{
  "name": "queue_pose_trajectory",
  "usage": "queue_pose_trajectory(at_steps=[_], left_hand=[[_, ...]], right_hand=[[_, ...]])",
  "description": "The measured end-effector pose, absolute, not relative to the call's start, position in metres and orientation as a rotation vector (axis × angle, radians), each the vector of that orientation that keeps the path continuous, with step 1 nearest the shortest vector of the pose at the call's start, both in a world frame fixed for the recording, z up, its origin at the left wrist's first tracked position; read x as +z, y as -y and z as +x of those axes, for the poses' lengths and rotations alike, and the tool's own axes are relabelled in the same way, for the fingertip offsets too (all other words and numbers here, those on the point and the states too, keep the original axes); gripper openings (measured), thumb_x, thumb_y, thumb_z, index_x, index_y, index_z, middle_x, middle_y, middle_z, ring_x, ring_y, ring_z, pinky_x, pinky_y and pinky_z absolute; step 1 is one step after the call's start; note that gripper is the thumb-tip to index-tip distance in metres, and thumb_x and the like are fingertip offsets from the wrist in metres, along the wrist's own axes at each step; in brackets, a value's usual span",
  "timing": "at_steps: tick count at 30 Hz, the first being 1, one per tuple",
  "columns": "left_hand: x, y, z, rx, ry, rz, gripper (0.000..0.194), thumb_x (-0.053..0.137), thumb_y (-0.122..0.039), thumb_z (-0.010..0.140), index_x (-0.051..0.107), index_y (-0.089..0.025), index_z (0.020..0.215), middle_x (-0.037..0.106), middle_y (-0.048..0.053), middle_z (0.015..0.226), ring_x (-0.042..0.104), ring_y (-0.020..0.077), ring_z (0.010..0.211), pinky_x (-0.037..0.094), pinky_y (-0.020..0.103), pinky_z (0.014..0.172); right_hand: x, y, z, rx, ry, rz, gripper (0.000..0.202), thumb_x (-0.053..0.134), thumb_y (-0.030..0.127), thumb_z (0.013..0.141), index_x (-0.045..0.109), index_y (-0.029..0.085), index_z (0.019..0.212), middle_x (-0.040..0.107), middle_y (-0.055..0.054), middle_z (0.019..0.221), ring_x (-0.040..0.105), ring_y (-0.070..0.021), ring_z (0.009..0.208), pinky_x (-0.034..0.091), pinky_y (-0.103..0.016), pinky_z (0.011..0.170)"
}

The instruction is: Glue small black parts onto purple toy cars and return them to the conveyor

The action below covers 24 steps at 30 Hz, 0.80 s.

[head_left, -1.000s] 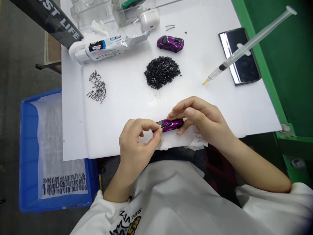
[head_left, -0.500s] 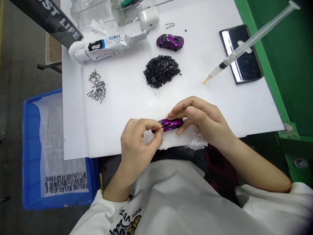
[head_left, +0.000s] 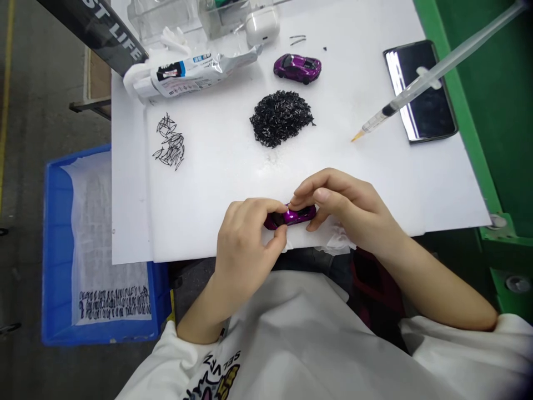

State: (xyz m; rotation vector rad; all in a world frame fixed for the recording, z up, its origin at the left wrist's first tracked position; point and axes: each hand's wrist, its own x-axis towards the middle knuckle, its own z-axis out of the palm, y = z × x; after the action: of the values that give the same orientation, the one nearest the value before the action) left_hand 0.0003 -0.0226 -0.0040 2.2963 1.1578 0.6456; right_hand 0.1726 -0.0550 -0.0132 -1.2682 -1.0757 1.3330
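Car point(head_left: 295, 215) near the close edge of the table point(head_left: 191, 222), likely light, hard and slippery, best held softly by its sides, one end between slightly parted thumb and finger of left hand point(head_left: 247, 239), other end within bent fingers of right hand point(head_left: 353, 208).

Busy stuff across this flat white worktop point(head_left: 208, 172)! A mound of tiny glossy black slivers point(head_left: 282, 118) sits mid-surface, a shiny metallic purple toy car point(head_left: 297, 68) just behind it. Over left, thin black loops point(head_left: 170, 144) lie scattered, a crumpled silver-and-white tube point(head_left: 200, 76) beyond. And right, a slim black glass-fronted phone point(head_left: 427, 105) lies near the edge!
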Motion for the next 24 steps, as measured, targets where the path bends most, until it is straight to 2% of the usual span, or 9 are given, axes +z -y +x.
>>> queue_pose_trajectory(at_steps=[3,6,10,12,17,24], left_hand=[[-0.006,0.022,0.001,0.555,-1.161,2.278,0.033,0.061,-0.007,0.072,0.053,-0.021,0.100,0.063,0.001,0.100,0.055,0.0178,0.091,0.044,0.032,0.081],[-0.007,0.021,0.002,0.536,-1.180,2.208,0.036,0.061,-0.007,0.072,0.052,-0.023,0.102,0.064,-0.001,0.097,0.056,0.0188,0.091,0.044,0.034,0.081],[-0.008,0.022,0.001,0.540,-1.204,2.129,0.036,0.061,-0.007,0.072,0.052,-0.023,0.103,0.066,-0.001,0.097,0.056,0.0197,0.094,0.044,0.034,0.082],[-0.010,0.022,-0.002,0.547,-1.193,2.112,0.036,0.062,-0.010,0.073,0.052,-0.023,0.105,0.066,0.000,0.100,0.055,0.0198,0.096,0.044,0.035,0.084],[-0.012,0.021,-0.014,0.506,-1.096,2.094,0.044,0.061,-0.012,0.074,0.049,-0.024,0.115,0.061,0.000,0.112,0.053,0.0193,0.100,0.043,0.035,0.087],[-0.014,0.022,-0.010,0.543,-1.115,2.134,0.045,0.057,-0.011,0.072,0.050,-0.021,0.115,0.062,0.002,0.109,0.052,0.0203,0.100,0.042,0.036,0.089]], right_hand=[[-0.013,0.057,0.173,1.320,1.120,-1.262,0.020,0.050,0.038,0.087,0.061,0.022,0.087,0.064,-0.003,0.084,0.063,-0.0147,0.081,0.055,-0.021,0.051],[-0.015,0.059,0.174,1.220,1.162,-1.263,0.020,0.049,0.038,0.088,0.061,0.022,0.088,0.064,-0.003,0.084,0.063,-0.0152,0.081,0.052,-0.022,0.050],[-0.016,0.060,0.173,0.868,1.300,-1.351,0.011,0.051,0.026,0.086,0.061,0.023,0.089,0.065,-0.003,0.087,0.061,-0.0156,0.083,0.051,-0.029,0.065],[-0.017,0.059,0.172,0.766,1.414,-1.403,0.013,0.052,0.018,0.081,0.060,0.023,0.090,0.065,-0.002,0.091,0.060,-0.0160,0.085,0.050,-0.032,0.073],[-0.017,0.057,0.170,0.771,1.461,-1.510,0.021,0.049,0.012,0.077,0.060,0.023,0.091,0.065,-0.001,0.093,0.059,-0.0157,0.083,0.048,-0.033,0.075],[-0.018,0.056,0.172,0.813,1.492,-1.590,0.020,0.046,0.013,0.079,0.059,0.021,0.092,0.065,-0.001,0.091,0.059,-0.0155,0.083,0.047,-0.032,0.076]])
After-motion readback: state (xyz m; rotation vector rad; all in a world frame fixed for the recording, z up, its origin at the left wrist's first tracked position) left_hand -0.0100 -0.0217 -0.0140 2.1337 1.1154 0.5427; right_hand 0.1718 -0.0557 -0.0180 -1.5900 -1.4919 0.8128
